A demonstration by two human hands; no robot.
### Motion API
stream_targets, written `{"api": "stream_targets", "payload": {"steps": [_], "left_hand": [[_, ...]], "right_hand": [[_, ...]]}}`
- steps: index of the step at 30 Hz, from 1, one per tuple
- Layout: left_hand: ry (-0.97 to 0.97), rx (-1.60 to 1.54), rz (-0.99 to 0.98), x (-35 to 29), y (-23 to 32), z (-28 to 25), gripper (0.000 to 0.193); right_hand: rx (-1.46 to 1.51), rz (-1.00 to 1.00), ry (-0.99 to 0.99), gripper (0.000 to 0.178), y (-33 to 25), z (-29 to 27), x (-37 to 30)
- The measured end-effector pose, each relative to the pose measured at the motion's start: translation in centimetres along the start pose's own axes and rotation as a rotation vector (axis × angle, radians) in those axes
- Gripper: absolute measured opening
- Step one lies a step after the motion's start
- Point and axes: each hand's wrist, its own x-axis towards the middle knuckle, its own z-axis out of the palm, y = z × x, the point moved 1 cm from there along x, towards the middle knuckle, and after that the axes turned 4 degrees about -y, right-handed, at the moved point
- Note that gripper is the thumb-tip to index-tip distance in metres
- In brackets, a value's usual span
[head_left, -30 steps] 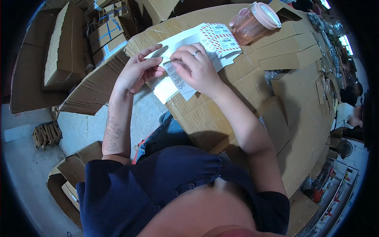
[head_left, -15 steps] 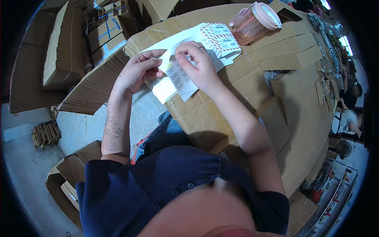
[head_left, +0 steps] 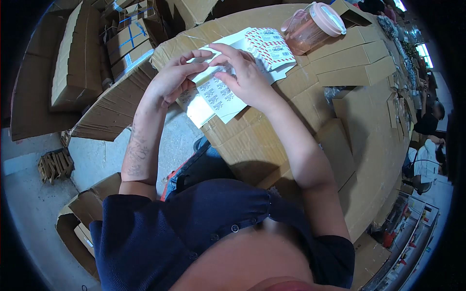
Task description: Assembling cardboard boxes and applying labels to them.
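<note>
Nearest to us is the wearer's dark blue buttoned top [head_left: 184,213]. Beyond it, the left hand [head_left: 177,77] is half open, thumb and forefinger apart, at the upper left of a white printed sheet [head_left: 223,99]. The right hand [head_left: 247,77] is arched over the sheet's upper part, forefinger stretched towards the left hand and thumb bent below it. We cannot tell whether either pinches anything (the fingers hide the sheet's upper edge).

The sheet lies slanted at the near edge of the cardboard-covered surface [head_left: 250,143], overlapping a paler sheet [head_left: 199,111] at its lower left. In our judgement, this is fine fingertip work: we would steady the sheet with one hand, grip only by an edge with the other, and pull low and slowly, since thin paper may crease or tear.

Farther off we note striped labels [head_left: 272,51] on white backing, a pink lidded cup [head_left: 315,29] just beside them, folded cardboard pieces [head_left: 357,63] to the right, and blue-strapped cartons [head_left: 130,41] at upper left.
</note>
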Motion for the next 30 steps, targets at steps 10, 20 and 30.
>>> {"api": "stream_targets", "payload": {"steps": [10,20,30], "left_hand": [[-0.013,0.007,-0.018,0.7,0.1,-0.1,0.037],[0.005,0.041,-0.04,-0.1,1.0,-0.1,0.037],[-0.104,0.119,-0.054,1.3,0.5,-1.3,0.036]], "right_hand": [[-0.061,-0.054,0.049,0.055,-0.7,-0.4,-0.3],[0.026,-0.105,0.131,0.06,-0.5,0.1,-0.1],[0.228,0.109,0.275,0.065,-0.1,-1.6,-0.1]]}}
